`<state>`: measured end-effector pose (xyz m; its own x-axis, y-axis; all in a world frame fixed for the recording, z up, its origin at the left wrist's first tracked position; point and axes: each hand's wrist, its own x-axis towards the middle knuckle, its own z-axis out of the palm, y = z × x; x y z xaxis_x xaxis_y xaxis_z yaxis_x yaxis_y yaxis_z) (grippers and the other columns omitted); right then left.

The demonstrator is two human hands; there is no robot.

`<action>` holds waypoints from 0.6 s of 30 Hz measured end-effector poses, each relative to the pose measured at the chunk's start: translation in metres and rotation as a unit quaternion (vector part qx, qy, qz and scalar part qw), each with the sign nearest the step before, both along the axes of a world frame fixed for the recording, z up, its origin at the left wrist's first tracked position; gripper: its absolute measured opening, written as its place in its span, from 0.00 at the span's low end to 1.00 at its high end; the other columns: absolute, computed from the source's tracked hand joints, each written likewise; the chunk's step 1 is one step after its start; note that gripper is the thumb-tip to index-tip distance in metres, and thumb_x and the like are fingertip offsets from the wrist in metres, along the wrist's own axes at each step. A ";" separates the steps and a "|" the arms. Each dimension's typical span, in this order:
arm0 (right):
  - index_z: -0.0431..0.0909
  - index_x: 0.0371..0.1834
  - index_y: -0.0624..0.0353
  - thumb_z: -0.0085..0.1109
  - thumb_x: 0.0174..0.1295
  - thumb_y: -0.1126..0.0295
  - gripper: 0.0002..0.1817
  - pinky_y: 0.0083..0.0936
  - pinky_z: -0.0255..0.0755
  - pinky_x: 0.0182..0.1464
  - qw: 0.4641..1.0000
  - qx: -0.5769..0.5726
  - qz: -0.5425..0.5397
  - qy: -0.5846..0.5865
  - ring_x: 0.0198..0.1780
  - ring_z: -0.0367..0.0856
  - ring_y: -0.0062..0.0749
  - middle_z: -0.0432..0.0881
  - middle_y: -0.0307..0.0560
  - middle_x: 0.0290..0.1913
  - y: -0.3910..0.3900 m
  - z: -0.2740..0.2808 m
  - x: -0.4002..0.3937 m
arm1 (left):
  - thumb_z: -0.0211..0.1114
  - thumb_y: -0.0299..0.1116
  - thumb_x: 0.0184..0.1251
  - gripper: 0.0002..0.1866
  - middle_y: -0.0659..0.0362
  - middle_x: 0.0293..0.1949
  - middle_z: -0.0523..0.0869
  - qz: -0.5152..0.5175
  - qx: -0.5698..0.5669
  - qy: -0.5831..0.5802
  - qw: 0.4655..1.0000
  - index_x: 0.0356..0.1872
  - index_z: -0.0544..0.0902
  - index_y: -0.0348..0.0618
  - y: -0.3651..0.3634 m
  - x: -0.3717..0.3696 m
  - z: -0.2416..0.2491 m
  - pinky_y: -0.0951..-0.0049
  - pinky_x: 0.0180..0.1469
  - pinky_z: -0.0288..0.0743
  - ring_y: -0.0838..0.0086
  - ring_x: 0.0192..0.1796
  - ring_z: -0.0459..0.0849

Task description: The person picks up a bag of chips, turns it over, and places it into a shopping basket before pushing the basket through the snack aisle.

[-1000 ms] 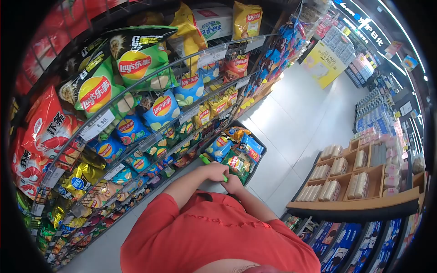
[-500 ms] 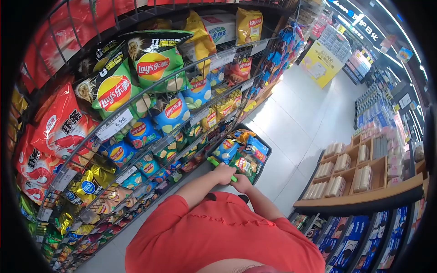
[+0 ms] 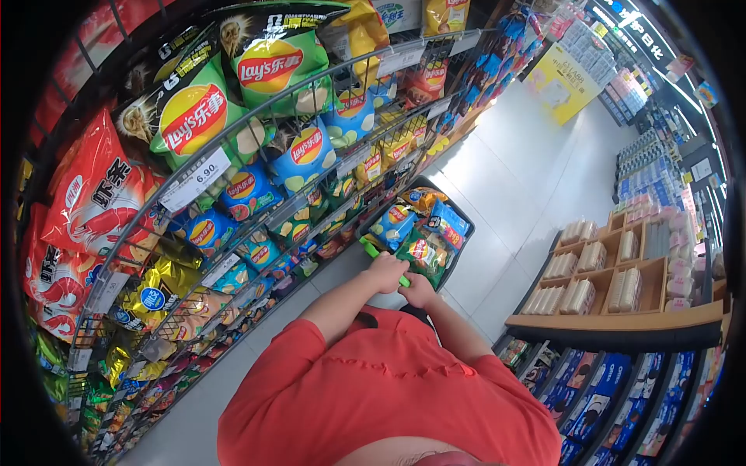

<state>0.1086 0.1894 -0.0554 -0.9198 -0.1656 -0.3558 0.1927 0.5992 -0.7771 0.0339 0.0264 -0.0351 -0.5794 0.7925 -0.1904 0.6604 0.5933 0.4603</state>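
Observation:
Both of my hands are closed around the bright green handle [image 3: 368, 247] of a dark shopping basket. My left hand [image 3: 387, 272] wraps the middle of the bar, and my right hand [image 3: 420, 288] grips its right end, close beside it. Just beyond my hands, the basket [image 3: 460, 252] stands low near the floor. Inside it lie several snack bags: a blue Lay's chip bag [image 3: 394, 225], a green chip bag [image 3: 426, 252], an orange-brown bag [image 3: 424, 200] and another blue pack [image 3: 449, 224].
Wire shelves on the left hold many chip bags, including green Lay's bags [image 3: 194, 116] and red shrimp snack bags [image 3: 97, 190]. A wooden rack [image 3: 614, 320] with pale packs stands on the right. The tiled aisle [image 3: 497, 179] leads towards a yellow display box [image 3: 561, 84].
My hands and the basket sit slightly higher and further right in the picture. The near shelf on the left looks a little closer. Both hands keep their hold on the handle.

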 end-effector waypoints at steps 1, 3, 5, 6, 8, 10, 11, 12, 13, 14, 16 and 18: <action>0.84 0.46 0.58 0.64 0.53 0.61 0.19 0.45 0.78 0.48 1.000 0.005 -0.002 0.001 0.43 0.85 0.58 0.86 0.62 0.39 -0.002 0.000 0.002 | 0.63 0.32 0.58 0.11 0.52 0.40 0.87 0.003 0.003 0.003 1.000 0.42 0.79 0.45 -0.001 0.002 -0.001 0.57 0.56 0.69 0.57 0.50 0.84; 0.84 0.46 0.57 0.63 0.53 0.61 0.18 0.45 0.78 0.48 1.000 0.006 0.000 -0.008 0.44 0.85 0.58 0.86 0.62 0.39 -0.006 0.000 0.006 | 0.63 0.32 0.57 0.11 0.53 0.40 0.87 0.004 -0.004 0.002 1.000 0.42 0.79 0.46 -0.005 0.007 -0.002 0.57 0.56 0.69 0.57 0.50 0.85; 0.83 0.46 0.57 0.64 0.54 0.61 0.18 0.45 0.78 0.48 1.000 0.008 0.001 0.013 0.43 0.85 0.58 0.86 0.62 0.39 -0.013 0.001 0.014 | 0.64 0.32 0.57 0.11 0.53 0.41 0.88 0.019 0.003 0.000 1.000 0.41 0.79 0.47 -0.010 0.015 -0.004 0.57 0.56 0.69 0.58 0.50 0.84; 0.83 0.45 0.58 0.63 0.54 0.62 0.17 0.45 0.78 0.47 1.000 -0.006 -0.006 0.022 0.43 0.85 0.59 0.86 0.62 0.39 -0.016 0.001 0.018 | 0.65 0.32 0.56 0.11 0.55 0.41 0.88 0.022 0.003 0.000 1.000 0.41 0.80 0.48 -0.012 0.018 -0.006 0.57 0.56 0.70 0.58 0.50 0.85; 0.83 0.45 0.58 0.63 0.54 0.62 0.17 0.45 0.78 0.47 1.000 -0.007 -0.008 0.016 0.43 0.85 0.59 0.86 0.62 0.39 -0.018 -0.001 0.024 | 0.65 0.33 0.56 0.11 0.55 0.41 0.88 0.017 0.004 -0.007 1.000 0.41 0.79 0.48 -0.016 0.025 -0.004 0.57 0.56 0.70 0.58 0.50 0.85; 0.84 0.46 0.58 0.64 0.54 0.62 0.18 0.45 0.78 0.48 1.000 -0.009 0.009 0.003 0.43 0.85 0.59 0.86 0.63 0.39 -0.017 0.001 0.026 | 0.68 0.34 0.54 0.13 0.55 0.41 0.88 0.021 0.009 -0.003 1.000 0.41 0.80 0.49 -0.018 0.030 -0.003 0.58 0.54 0.70 0.60 0.49 0.85; 0.84 0.46 0.58 0.64 0.54 0.62 0.18 0.45 0.78 0.48 1.000 -0.010 0.011 0.003 0.43 0.85 0.59 0.86 0.63 0.39 -0.018 0.004 0.028 | 0.68 0.34 0.54 0.13 0.55 0.41 0.88 0.022 0.008 -0.003 1.000 0.41 0.80 0.49 -0.019 0.033 -0.002 0.58 0.54 0.70 0.60 0.49 0.85; 0.84 0.47 0.58 0.64 0.54 0.62 0.18 0.45 0.78 0.48 1.000 -0.001 0.014 0.008 0.43 0.85 0.59 0.86 0.63 0.39 -0.018 0.006 0.030 | 0.69 0.35 0.53 0.14 0.55 0.41 0.88 0.020 0.009 0.001 1.000 0.42 0.80 0.49 -0.019 0.036 -0.001 0.58 0.54 0.71 0.60 0.49 0.85; 0.84 0.47 0.58 0.64 0.55 0.62 0.18 0.45 0.78 0.48 1.000 0.008 0.018 0.013 0.43 0.85 0.59 0.86 0.63 0.39 -0.017 0.008 0.031 | 0.70 0.36 0.53 0.15 0.55 0.41 0.88 0.018 0.011 0.006 1.000 0.43 0.80 0.49 -0.019 0.038 0.000 0.57 0.53 0.71 0.60 0.49 0.86; 0.84 0.47 0.58 0.64 0.55 0.62 0.18 0.45 0.78 0.48 1.000 0.007 0.023 0.015 0.43 0.85 0.59 0.86 0.63 0.39 -0.018 0.008 0.030 | 0.70 0.36 0.53 0.15 0.55 0.41 0.88 0.022 0.011 0.008 1.000 0.43 0.80 0.49 -0.019 0.039 -0.002 0.57 0.53 0.71 0.60 0.49 0.86; 0.84 0.48 0.59 0.64 0.54 0.65 0.18 0.41 0.78 0.48 0.998 0.045 0.038 -0.007 0.42 0.86 0.54 0.86 0.61 0.38 -0.016 0.008 0.028 | 0.71 0.36 0.52 0.15 0.56 0.39 0.89 0.022 -0.013 0.035 0.999 0.42 0.81 0.49 -0.015 0.041 -0.004 0.56 0.53 0.71 0.60 0.47 0.86; 0.84 0.47 0.59 0.65 0.54 0.64 0.18 0.42 0.78 0.48 0.998 0.031 0.052 -0.011 0.42 0.86 0.55 0.87 0.61 0.38 -0.013 0.004 0.019 | 0.71 0.36 0.52 0.15 0.56 0.39 0.89 0.036 -0.037 0.034 0.998 0.41 0.82 0.49 -0.008 0.034 -0.002 0.56 0.53 0.72 0.60 0.47 0.87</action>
